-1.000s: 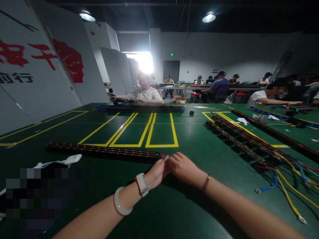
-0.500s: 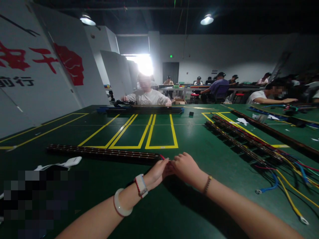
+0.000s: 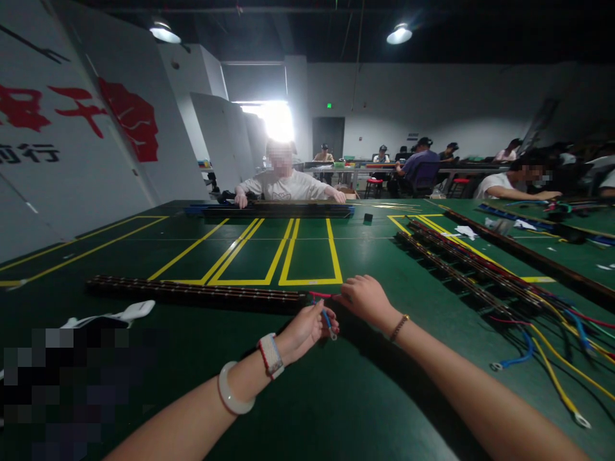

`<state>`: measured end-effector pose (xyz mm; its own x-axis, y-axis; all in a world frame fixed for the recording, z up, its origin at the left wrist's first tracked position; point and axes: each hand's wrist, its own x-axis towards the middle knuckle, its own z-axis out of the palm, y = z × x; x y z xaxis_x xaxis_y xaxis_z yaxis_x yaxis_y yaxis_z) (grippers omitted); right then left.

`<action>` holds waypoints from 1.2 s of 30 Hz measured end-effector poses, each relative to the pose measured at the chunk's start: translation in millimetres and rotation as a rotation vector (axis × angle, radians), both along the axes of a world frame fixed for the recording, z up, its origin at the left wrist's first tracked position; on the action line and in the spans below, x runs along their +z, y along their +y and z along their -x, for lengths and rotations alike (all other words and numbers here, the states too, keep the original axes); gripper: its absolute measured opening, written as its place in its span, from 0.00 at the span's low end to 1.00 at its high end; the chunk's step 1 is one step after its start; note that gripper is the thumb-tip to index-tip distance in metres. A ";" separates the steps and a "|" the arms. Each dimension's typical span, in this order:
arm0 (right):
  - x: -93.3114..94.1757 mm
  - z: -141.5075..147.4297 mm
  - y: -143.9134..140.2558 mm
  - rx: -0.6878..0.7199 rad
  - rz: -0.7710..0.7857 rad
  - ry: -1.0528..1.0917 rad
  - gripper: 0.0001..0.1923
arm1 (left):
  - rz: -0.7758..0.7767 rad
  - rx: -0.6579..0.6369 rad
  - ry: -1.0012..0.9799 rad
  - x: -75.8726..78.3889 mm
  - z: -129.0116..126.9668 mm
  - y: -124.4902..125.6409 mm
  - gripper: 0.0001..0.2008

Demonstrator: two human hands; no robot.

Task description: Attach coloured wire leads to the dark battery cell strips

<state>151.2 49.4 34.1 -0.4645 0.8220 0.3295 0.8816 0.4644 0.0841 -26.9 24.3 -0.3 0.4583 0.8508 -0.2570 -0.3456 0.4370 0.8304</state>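
A long dark bar with bright studs along it (image 3: 202, 294) lies on the green table, and wires come out of its right end. My left hand (image 3: 305, 330) is closed at that end, around a short blue wire (image 3: 327, 318) tipped with a metal ring terminal. A red wire (image 3: 323, 295) runs from the bar's end to my right hand (image 3: 368, 298), whose fingers are pinched on it. The far end of the red wire is hidden by my right fingers.
Several similar bars with coloured wires (image 3: 461, 275) lie at the right. A white strap-like object (image 3: 139, 310) is at the left. Yellow tape (image 3: 312, 282) marks the green table (image 3: 298, 410). Across it, a person (image 3: 288, 186) handles a long dark bar (image 3: 278, 210).
My hands, close together before, have moved apart. The red wire is now stretched between them, and the blue wire has come into sight at my left hand.
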 end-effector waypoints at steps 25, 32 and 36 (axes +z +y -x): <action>-39.7 -12.1 25.1 0.038 -0.019 0.169 0.23 | -0.055 -0.067 0.278 10.9 11.7 7.9 0.16; -38.4 -11.2 24.7 0.034 -0.013 0.177 0.24 | -0.176 -0.267 0.548 22.5 27.4 18.6 0.22; -40.5 -11.2 26.0 0.024 -0.024 0.177 0.24 | -0.227 -0.298 0.637 21.6 26.1 17.6 0.27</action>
